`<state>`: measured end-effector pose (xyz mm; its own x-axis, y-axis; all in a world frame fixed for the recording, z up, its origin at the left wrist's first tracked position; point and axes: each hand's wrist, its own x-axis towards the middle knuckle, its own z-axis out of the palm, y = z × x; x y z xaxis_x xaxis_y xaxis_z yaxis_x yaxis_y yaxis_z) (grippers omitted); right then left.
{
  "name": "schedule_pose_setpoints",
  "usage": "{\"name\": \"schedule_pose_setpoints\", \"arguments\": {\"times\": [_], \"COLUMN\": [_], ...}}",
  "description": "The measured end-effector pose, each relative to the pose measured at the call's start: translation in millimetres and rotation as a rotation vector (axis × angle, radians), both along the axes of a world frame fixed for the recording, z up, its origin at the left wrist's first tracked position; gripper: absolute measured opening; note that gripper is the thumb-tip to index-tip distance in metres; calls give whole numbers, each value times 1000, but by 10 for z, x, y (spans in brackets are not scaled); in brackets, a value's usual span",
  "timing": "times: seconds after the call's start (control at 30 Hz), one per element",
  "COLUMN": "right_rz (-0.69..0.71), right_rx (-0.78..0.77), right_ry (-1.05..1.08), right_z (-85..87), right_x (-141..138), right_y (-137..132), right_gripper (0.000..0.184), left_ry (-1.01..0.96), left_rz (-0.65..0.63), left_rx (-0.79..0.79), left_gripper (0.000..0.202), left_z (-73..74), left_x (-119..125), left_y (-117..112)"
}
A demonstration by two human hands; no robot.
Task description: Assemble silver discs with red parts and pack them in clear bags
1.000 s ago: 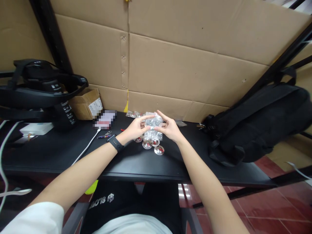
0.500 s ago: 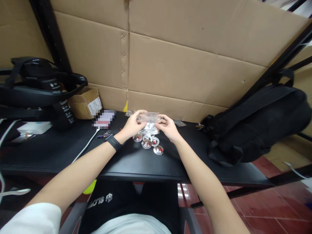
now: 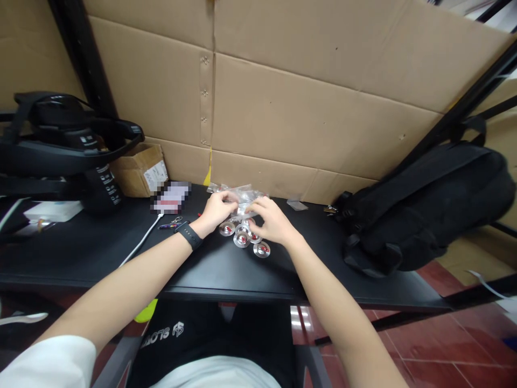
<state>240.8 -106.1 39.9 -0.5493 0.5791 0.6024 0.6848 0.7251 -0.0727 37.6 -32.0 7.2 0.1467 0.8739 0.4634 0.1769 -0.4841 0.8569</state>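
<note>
A clear plastic bag [image 3: 241, 197] is pinched along its left side by my left hand [image 3: 218, 209], which wears a black wristband. Curved over the bag's near right part is my right hand [image 3: 273, 220], its fingertips at the plastic. Its thumb is spread lower down, close to the discs, with a gap between thumb and fingers. Several shiny round metal discs with red marks in the middle lie just below the hands: a left disc [image 3: 226, 228], a central disc [image 3: 242, 239] and a near right disc [image 3: 262, 249]. One disc is partly covered by my right thumb.
More clear plastic bags [image 3: 216, 188] lie behind my hands, and a small flat bag [image 3: 297, 205] to the right. A phone [image 3: 172, 197] on a white cable [image 3: 141, 241], a keyring [image 3: 170, 223] and a cardboard box [image 3: 139, 171] stand left. A black backpack [image 3: 432, 207] fills the right.
My right hand has let its thumb drop away from the bag and moved slightly nearer the discs. The bag has tilted down, and my left hand still grips it.
</note>
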Motion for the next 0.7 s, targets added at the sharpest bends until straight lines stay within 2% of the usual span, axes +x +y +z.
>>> {"name": "schedule_pose_setpoints", "arguments": {"times": [0.1, 0.27, 0.43, 0.5, 0.57, 0.63, 0.7], "right_rz": [-117, -275, -290, -315, -401, -560, -735], "right_rx": [70, 185, 140, 134, 153, 179, 199], "right_ry": [-209, -281, -305, -270, -175, -19, 136], "right_z": [-24, -151, -141, -66, 41, 131, 151], "right_x": [-72, -176, -137, -8, 245, 622, 1061], "right_y": [-20, 70, 138, 193, 275, 362, 427], "right_gripper": [37, 22, 15, 15, 15, 15, 16], "left_ry": [5, 1, 24, 21, 39, 66, 73], "left_rz": [-21, -104, -290, -286, -219, -151, -126], "left_rx": [-10, -59, -78, -79, -68, -59, -65], "left_gripper": [17, 21, 26, 32, 33, 31, 31], "left_z": [-1, 7, 44, 53, 64, 85, 117], "left_x": [1, 22, 69, 86, 86, 68, 40], "left_y": [0, -39, -120, -137, -138, -132, -124]}}
